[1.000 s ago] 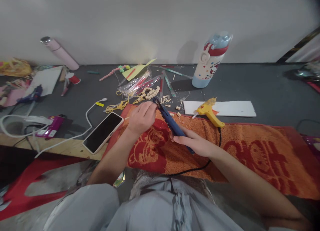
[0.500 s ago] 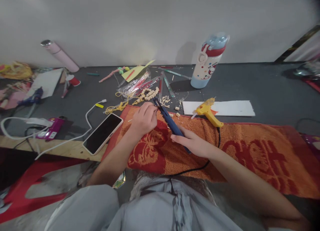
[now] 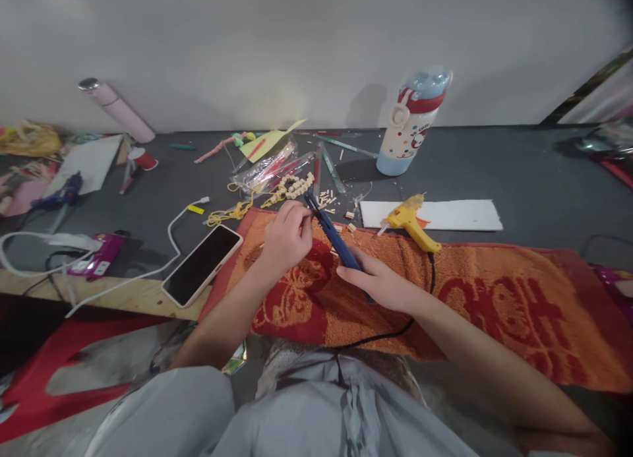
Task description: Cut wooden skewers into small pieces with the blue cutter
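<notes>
My right hand (image 3: 378, 279) is wrapped round the lower end of a long dark blue hand tool (image 3: 339, 244) with a narrow, jaw-like tip; its exact kind is unclear. The tool slants up and left over an orange and red towel (image 3: 395, 256). My left hand (image 3: 289, 233) is closed in a pinch beside the tool's tip, and what lies between its fingertips is too small to make out. Just beyond the tip are short wooden stick pieces (image 3: 327, 198) and a strip of small pale wooden pieces (image 3: 299, 186) with yellow string (image 3: 230, 213).
A yellow glue gun (image 3: 410, 221) rests on a white board strip (image 3: 462, 214). Behind it stands a drinking bottle (image 3: 410, 124). A phone (image 3: 202, 266) lies left of the towel, near a white cable (image 3: 173, 236). A pink flask (image 3: 119, 111) leans against the wall.
My left hand has turned slightly at the tool's tip, its fingers still pinched. My right hand keeps its hold on the blue tool, almost unmoved.
</notes>
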Tool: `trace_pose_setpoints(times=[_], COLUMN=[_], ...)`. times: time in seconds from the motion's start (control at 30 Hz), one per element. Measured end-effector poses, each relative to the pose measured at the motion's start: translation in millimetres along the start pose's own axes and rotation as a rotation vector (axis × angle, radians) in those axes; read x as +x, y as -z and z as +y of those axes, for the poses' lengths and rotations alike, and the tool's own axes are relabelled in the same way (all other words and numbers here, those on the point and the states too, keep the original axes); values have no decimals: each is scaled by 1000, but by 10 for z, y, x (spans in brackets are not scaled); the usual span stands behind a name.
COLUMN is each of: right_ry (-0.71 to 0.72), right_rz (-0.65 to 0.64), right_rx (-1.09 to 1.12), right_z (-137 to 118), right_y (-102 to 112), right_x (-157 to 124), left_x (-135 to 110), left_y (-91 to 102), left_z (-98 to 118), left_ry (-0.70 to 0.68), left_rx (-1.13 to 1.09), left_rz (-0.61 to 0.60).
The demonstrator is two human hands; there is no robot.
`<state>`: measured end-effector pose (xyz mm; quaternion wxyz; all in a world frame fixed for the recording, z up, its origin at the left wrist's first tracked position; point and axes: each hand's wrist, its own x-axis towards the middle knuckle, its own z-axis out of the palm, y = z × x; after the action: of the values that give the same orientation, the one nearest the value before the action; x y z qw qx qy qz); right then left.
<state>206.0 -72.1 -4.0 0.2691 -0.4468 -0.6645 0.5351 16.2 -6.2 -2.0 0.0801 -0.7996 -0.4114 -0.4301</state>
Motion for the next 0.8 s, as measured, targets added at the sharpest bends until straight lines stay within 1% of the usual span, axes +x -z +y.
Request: trace_pose_setpoints(times=[0.2, 0.33, 0.5, 0.6, 0.7, 0.8], right_ry=[-4, -7, -61, -93, -86, -61], right_rz=[4, 26, 72, 97, 124, 146], right_rx=[-38, -112, -244, -301, -329, -329], right_z=[-2, -5, -24, -49, -56, -46], right_y=[-3, -8, -24, -31, -32, -27], right_x=[3, 1, -8, -7, 1, 9], left_x=[2, 2, 3, 12, 25, 29], left_y=[10, 15, 17, 19, 26, 51], left_z=[-1, -9, -15, -11, -2, 14], left_ry=[31, 31, 27, 48, 68, 29], left_rx=[-9, -17, -34, -43, -33, 36], left_rz=[-24, -33, -6, 10, 11, 22])
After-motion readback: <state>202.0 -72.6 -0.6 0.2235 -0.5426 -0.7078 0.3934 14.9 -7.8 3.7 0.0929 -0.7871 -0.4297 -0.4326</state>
